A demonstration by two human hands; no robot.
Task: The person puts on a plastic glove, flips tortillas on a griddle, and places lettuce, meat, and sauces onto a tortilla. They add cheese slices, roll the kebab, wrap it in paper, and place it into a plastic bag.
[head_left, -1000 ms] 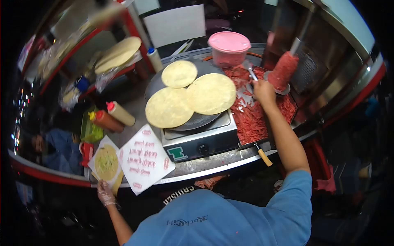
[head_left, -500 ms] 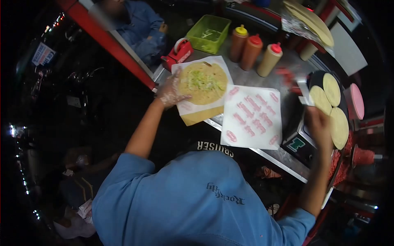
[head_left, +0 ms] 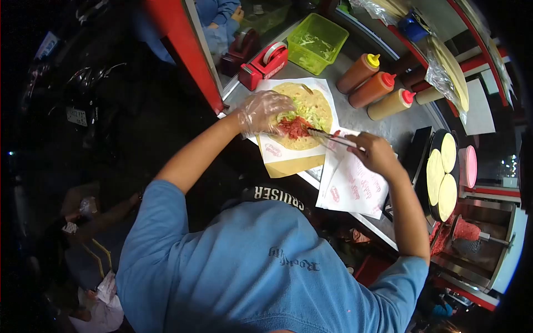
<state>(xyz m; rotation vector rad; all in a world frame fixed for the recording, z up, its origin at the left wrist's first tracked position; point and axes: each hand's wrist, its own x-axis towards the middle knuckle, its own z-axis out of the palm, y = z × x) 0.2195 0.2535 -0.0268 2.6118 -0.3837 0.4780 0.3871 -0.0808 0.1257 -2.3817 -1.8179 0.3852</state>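
Observation:
A flatbread (head_left: 323,102) lies on white paper over a brown sheet (head_left: 294,166), with shredded lettuce (head_left: 313,117) and red meat (head_left: 294,127) on it. My left hand (head_left: 265,112), in a clear plastic glove, rests over the flatbread's left edge, fingers spread beside the meat. In my right hand (head_left: 375,152) are metal tongs (head_left: 341,140), their tips at the meat. Beneath the tongs and right hand lies a printed white paper sheet (head_left: 350,180).
A red tape dispenser (head_left: 265,65), a green basket (head_left: 316,44) and sauce bottles (head_left: 373,89) stand behind the flatbread. At right are a round griddle with flatbreads (head_left: 448,191), a pink round object (head_left: 471,166) and a meat spit (head_left: 466,228). Another person's hand (head_left: 237,14) shows at top.
My right hand has swung left from beside the griddle, bringing the tongs over the flatbread. Red meat now lies on the lettuce. The left hand has moved onto the flatbread's edge; the view has shifted.

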